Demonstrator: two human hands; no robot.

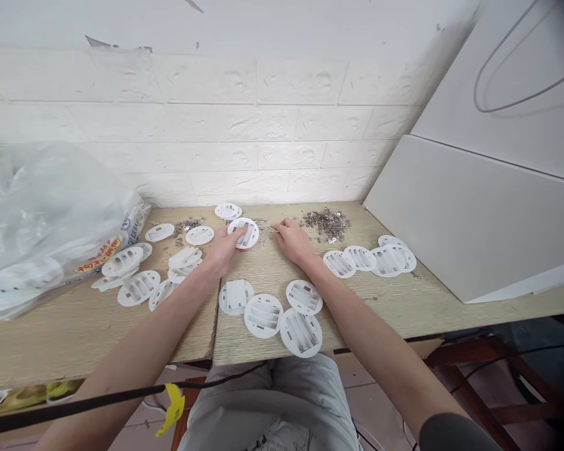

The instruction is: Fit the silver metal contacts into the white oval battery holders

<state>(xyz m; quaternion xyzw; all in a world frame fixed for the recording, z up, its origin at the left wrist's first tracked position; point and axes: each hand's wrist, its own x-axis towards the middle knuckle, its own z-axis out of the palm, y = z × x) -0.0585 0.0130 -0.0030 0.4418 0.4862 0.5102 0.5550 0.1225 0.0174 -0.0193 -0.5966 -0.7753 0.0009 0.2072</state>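
My left hand point(224, 248) grips a white round battery holder point(248, 233) by its edge, the thumb lying across its face. The slots of this holder face up towards me. To its right, my right hand point(292, 240) is low over the table with its fingertips pinched together. Whatever is between those fingertips is too small to make out. A few loose metal bits point(262, 238) lie between the two hands. Just beyond my right hand is a heap of small metal battery contacts point(328, 224).
Several more white holders point(263, 315) lie near the front edge, with others at the right point(389, 260) and left point(138, 287). A big clear plastic bag point(51, 219) stands at the left. White panels point(474, 219) lean at the right. A black cable point(122, 396) crosses in front.
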